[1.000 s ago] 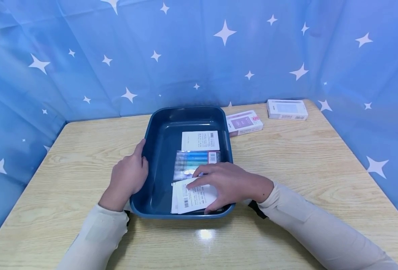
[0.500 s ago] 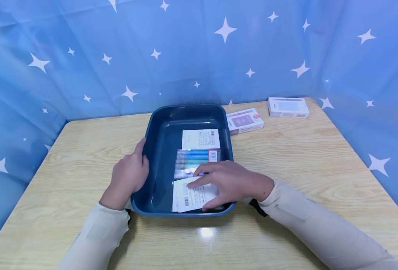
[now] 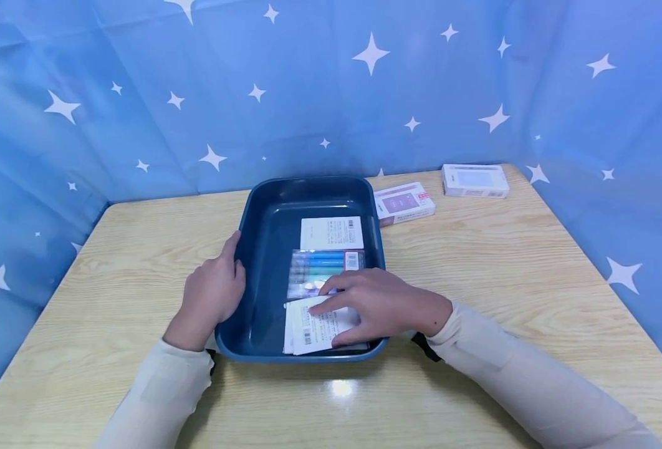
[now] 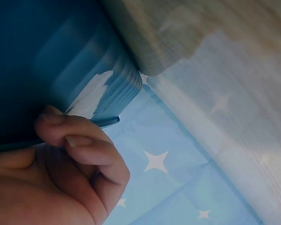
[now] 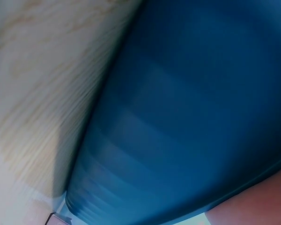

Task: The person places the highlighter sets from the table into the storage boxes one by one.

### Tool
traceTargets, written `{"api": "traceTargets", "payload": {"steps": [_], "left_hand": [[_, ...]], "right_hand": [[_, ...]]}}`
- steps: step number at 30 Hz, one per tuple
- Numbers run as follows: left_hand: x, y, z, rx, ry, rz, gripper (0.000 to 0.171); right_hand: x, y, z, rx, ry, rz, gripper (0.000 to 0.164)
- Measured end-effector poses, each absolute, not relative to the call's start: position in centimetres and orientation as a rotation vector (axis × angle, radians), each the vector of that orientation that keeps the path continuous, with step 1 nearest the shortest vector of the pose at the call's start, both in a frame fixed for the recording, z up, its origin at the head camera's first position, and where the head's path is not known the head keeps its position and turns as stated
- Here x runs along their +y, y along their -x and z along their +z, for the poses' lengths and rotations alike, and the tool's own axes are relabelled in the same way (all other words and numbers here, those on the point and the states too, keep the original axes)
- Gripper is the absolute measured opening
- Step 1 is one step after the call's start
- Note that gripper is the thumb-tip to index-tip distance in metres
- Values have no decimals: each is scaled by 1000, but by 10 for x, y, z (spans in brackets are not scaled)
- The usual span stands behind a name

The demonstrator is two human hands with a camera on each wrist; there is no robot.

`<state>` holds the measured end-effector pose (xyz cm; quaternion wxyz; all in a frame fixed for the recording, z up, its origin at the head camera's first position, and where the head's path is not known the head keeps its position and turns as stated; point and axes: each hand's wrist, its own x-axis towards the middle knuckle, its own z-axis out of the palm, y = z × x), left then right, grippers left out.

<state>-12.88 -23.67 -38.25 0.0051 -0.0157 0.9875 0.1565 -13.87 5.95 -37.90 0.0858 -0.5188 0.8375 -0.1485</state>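
A dark blue plastic bin (image 3: 263, 274) stands on the table. My left hand (image 3: 210, 293) holds its left rim; in the left wrist view the curled fingers (image 4: 96, 152) lie against the outer wall. Spread over a small stack of white printed cards or packets (image 3: 303, 337) at the bin's near end is my right hand (image 3: 373, 302), fingertips and thumb touching the top one. Behind that stack lies a clear pack of blue and green pens (image 3: 308, 268), and beyond it another white printed card (image 3: 331, 232). The right fingers are out of sight in the right wrist view.
A white and purple box (image 3: 404, 202) lies against the bin's far right side. Farther right, near the table's back corner, is a white box (image 3: 475, 181). A blue star-patterned curtain (image 3: 308, 81) surrounds the wooden table (image 3: 510, 268).
My right thumb has shifted slightly left and inward onto the white stack. The left hand, the bin and its contents stay put; the head view only jitters slightly.
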Motion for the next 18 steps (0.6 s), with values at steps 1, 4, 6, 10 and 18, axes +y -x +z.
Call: {"api": "traceTargets", "payload": {"steps": [1,4,6,10,18], "left_hand": [[-236,129,-383,3094,48,490,58],[-236,129,-383,3088,54,491,58],[-236,128,-383,3085,57,490,58],[-236,127,-383,3091,53,490,58],[-235,129,-383,3105,32,487,57]], "right_hand": [[60,139,-378,2497,1540,-443,51],[60,138,-377,2487,1522,-450,52],[59,138,-377,2482,1514,-459,55],[59,138,-377,2478,1512,-472,61],[60,139,-379,2499,1509,-487,57]]}}
